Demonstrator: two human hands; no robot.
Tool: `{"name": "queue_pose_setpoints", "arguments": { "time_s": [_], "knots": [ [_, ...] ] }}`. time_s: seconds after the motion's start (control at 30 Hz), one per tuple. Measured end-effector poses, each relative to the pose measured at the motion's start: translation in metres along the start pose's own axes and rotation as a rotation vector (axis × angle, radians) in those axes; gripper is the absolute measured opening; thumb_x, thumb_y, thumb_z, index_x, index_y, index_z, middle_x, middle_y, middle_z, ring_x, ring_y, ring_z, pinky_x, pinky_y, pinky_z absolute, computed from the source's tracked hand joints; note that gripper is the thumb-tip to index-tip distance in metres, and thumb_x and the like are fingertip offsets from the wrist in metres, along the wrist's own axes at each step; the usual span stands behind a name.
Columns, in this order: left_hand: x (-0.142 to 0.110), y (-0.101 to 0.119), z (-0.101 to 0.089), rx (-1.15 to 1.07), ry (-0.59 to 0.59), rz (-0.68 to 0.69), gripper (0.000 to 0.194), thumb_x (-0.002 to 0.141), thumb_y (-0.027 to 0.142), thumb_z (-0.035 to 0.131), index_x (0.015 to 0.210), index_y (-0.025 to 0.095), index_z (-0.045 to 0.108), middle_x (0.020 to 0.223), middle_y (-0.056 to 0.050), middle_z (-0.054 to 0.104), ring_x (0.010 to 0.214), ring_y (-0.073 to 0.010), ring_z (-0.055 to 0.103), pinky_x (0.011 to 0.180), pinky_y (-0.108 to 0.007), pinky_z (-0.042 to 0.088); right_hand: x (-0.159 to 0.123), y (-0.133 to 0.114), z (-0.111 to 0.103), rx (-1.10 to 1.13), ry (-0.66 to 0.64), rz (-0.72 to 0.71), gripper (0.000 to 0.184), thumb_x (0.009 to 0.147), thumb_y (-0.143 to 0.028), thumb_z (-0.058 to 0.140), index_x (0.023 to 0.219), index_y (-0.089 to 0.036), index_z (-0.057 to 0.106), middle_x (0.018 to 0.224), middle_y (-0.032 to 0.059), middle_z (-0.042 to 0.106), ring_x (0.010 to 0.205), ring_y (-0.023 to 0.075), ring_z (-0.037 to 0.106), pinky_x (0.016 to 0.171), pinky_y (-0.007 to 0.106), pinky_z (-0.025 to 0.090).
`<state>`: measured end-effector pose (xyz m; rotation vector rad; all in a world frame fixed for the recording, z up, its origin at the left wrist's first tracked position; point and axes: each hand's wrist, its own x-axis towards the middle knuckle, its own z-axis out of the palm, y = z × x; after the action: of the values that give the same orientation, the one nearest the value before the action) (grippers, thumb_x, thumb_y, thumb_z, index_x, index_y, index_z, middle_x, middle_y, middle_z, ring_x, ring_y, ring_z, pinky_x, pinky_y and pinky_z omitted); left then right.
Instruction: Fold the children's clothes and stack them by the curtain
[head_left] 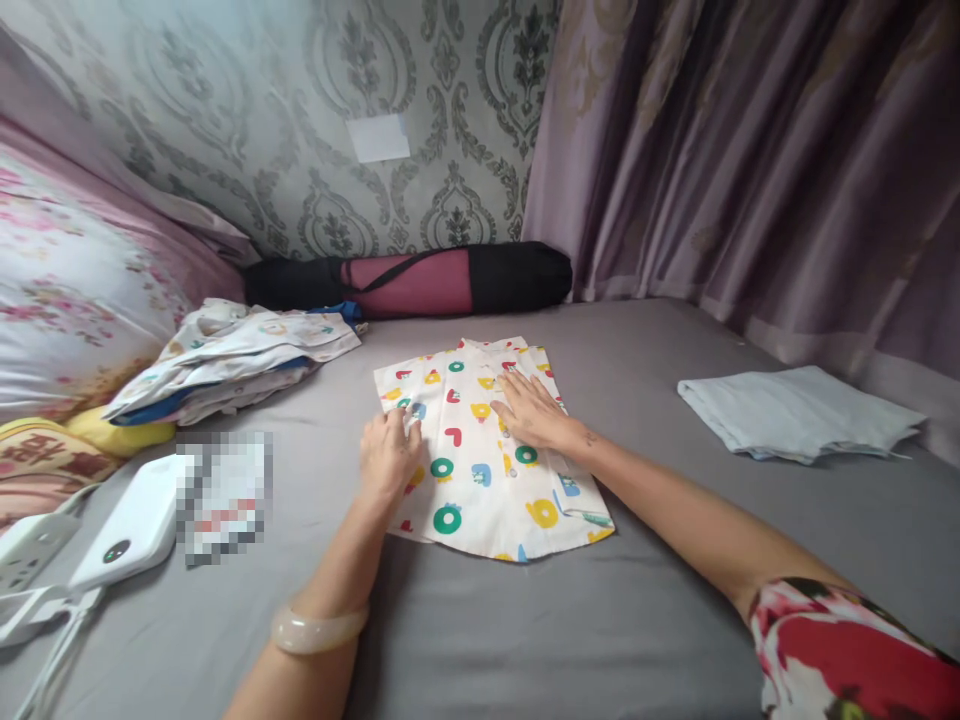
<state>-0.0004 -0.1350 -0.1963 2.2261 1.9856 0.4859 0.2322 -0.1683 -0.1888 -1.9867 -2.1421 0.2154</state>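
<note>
A small white shirt [480,500] printed with colourful letters and shapes lies spread on the grey bed sheet, its collar toward the wall and its curved hem toward me. At its left edge my left hand [390,455] has its fingers curled down on the fabric, closed on the side of the shirt. My right hand [534,412] rests flat on the upper right part of the front, over the button strip, with fingers stretched out. Part of the shirt's right side is hidden under that hand and forearm.
A pile of folded clothes [247,350] lies at the left beside a floral pillow [67,290]. Nearer me are a white power bank [135,520], a power strip [34,550] and cables. A pale folded cloth [795,412] lies right. A rolled bag [409,280] lies along the wall.
</note>
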Motion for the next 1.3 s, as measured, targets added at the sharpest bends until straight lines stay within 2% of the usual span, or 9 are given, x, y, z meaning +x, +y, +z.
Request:
{"name": "queue_pose_setpoints", "arguments": {
  "time_s": [0.2,0.3,0.43,0.63,0.77,0.87,1.03,1.13,1.3],
  "knots": [
    [0.003,-0.007,-0.002,0.003,-0.116,-0.127,0.031,0.093,0.036,0.042,0.114,0.019,0.057,0.114,-0.014,0.061,0.113,-0.0281,0.055,0.085,-0.036,0.047,0.031,0.013,0.019,0.002,-0.092,0.094,0.073,0.097,-0.051,0.019,0.154,-0.005,0.013,0.161,0.0127,0.006,0.148,0.0221,0.001,0.119,0.042,0.001],
    [0.005,-0.008,-0.004,0.002,-0.169,-0.123,0.026,0.093,0.035,0.042,0.108,0.02,0.056,0.113,-0.012,0.063,0.111,-0.0276,0.058,0.083,-0.035,0.047,0.035,0.013,0.017,0.021,-0.133,0.112,0.073,0.097,-0.053,0.019,0.154,-0.007,0.017,0.161,0.0135,0.012,0.148,0.024,0.008,0.118,0.044,0.006],
    [0.007,-0.008,-0.006,-0.01,-0.21,-0.168,0.025,0.092,0.038,0.041,0.105,0.021,0.054,0.113,-0.012,0.066,0.107,-0.0296,0.06,0.077,-0.035,0.046,0.051,0.005,0.007,-0.008,-0.054,0.122,0.064,0.098,-0.048,0.022,0.145,-0.008,0.04,0.155,0.0168,0.031,0.144,0.0271,0.024,0.117,0.045,0.014],
    [0.012,-0.011,-0.003,-0.063,-0.213,-0.221,0.031,0.091,0.05,0.038,0.094,0.023,0.054,0.106,-0.01,0.068,0.101,-0.03,0.063,0.071,-0.035,0.045,0.091,-0.004,0.02,-0.018,-0.061,0.028,0.067,0.098,-0.046,0.022,0.151,-0.004,0.024,0.16,0.0128,0.016,0.148,0.0226,0.009,0.118,0.04,0.007],
    [0.014,-0.015,-0.001,-0.084,-0.199,-0.21,0.025,0.089,0.046,0.042,0.089,0.024,0.054,0.103,-0.008,0.069,0.1,-0.0281,0.063,0.07,-0.033,0.044,0.099,-0.002,0.035,-0.053,-0.027,0.049,0.067,0.098,-0.045,0.026,0.15,-0.003,0.027,0.159,0.0147,0.022,0.146,0.0251,0.016,0.117,0.04,0.009],
    [0.014,-0.016,-0.001,-0.098,-0.189,-0.207,0.022,0.087,0.044,0.045,0.089,0.024,0.056,0.103,-0.007,0.069,0.1,-0.0282,0.063,0.071,-0.034,0.044,0.102,-0.009,0.031,-0.101,-0.028,0.085,0.06,0.096,-0.041,0.033,0.144,-0.005,0.037,0.155,0.0175,0.031,0.142,0.0275,0.025,0.115,0.043,0.015],
    [0.014,-0.016,-0.003,-0.113,-0.211,-0.236,0.024,0.087,0.045,0.046,0.093,0.024,0.057,0.103,-0.009,0.069,0.099,-0.0291,0.064,0.073,-0.035,0.045,0.118,-0.061,0.017,-0.17,0.101,-0.057,0.038,0.093,-0.021,0.038,0.124,-0.014,0.059,0.134,0.0159,0.055,0.125,0.0254,0.047,0.107,0.038,0.031],
    [0.015,-0.017,-0.002,-0.12,-0.212,-0.234,0.026,0.086,0.046,0.047,0.093,0.024,0.057,0.102,-0.009,0.07,0.099,-0.0289,0.064,0.074,-0.034,0.046,0.13,-0.106,0.021,-0.073,-0.011,-0.125,0.034,0.094,-0.022,0.035,0.112,-0.021,0.065,0.118,0.0109,0.065,0.112,0.0232,0.057,0.094,0.034,0.043],
    [0.017,-0.02,-0.002,-0.156,-0.211,-0.201,0.022,0.085,0.039,0.047,0.094,0.022,0.059,0.101,-0.011,0.071,0.096,-0.0279,0.066,0.072,-0.033,0.046,0.144,-0.157,0.036,0.015,-0.097,-0.063,0.033,0.092,-0.034,0.047,0.117,-0.018,0.063,0.123,0.0142,0.062,0.113,0.0253,0.06,0.091,0.035,0.048]
  ]
}}
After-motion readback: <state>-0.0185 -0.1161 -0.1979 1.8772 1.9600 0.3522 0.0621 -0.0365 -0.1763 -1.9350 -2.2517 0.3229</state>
